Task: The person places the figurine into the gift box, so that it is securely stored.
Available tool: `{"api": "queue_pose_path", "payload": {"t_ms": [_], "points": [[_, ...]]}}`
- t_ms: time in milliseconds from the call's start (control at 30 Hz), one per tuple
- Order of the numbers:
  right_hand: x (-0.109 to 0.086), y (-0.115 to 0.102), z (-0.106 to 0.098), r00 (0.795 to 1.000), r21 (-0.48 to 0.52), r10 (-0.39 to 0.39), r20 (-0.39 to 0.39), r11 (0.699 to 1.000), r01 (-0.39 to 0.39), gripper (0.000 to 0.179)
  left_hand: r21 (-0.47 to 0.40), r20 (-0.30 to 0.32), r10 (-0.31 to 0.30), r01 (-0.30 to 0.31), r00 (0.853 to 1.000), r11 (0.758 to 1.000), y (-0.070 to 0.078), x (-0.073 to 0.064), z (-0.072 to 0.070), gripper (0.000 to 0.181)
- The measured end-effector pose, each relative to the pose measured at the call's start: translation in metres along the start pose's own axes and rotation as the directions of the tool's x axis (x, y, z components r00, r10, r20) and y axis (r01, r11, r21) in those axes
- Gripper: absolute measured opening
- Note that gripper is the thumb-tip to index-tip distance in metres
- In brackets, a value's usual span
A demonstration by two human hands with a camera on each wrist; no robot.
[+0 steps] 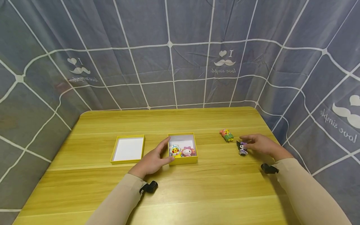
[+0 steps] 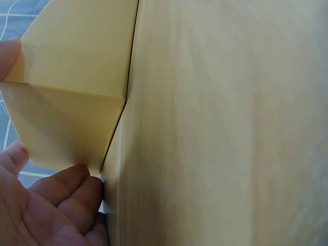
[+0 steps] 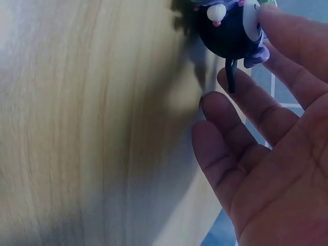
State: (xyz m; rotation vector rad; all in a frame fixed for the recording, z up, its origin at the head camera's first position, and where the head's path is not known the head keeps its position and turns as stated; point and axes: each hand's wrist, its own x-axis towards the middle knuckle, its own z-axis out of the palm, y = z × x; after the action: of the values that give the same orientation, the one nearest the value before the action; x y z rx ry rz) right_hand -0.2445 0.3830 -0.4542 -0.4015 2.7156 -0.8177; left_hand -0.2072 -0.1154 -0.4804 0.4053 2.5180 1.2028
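Note:
My left hand (image 1: pixel 152 161) grips an open yellow box (image 1: pixel 184 160) at its left side, thumb at the front corner and index finger at the back corner. Inside the box, a yellow-faced figurine (image 1: pixel 175 151) with a pale blue hood lies beside a pink-and-white figurine (image 1: pixel 187 151). To the right, my right hand (image 1: pixel 260 145) is at a black-and-purple figurine (image 1: pixel 242 149). The thumb touches it, and the other fingers (image 3: pixel 218 148) spread loosely around it. Just left of that hand lies a figurine (image 1: pixel 226 135) in pink and green with a yellow face.
The yellow box lid (image 1: pixel 129 149) lies left of the box, its white inside facing up. All of this is on a wood-grain table (image 1: pixel 213 190). A grey curtain (image 1: pixel 191 68) with white lines surrounds the table's back and sides.

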Motion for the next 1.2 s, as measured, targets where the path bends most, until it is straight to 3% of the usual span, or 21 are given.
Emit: {"api": "queue_pose_path", "payload": {"t_ms": [300,1200], "points": [[-0.001,-0.004,0.004,1.000,-0.011,0.006,0.029,1.000,-0.006,0.053,0.004,-0.001,0.003,-0.003,1.000,1.000,-0.001,-0.001,0.000,0.091],[-0.006,-0.005,0.012,1.000,0.025,0.013,0.014,1.000,-0.013,0.050,0.006,0.005,0.011,-0.011,1.000,1.000,-0.002,-0.004,-0.001,0.091]]}}
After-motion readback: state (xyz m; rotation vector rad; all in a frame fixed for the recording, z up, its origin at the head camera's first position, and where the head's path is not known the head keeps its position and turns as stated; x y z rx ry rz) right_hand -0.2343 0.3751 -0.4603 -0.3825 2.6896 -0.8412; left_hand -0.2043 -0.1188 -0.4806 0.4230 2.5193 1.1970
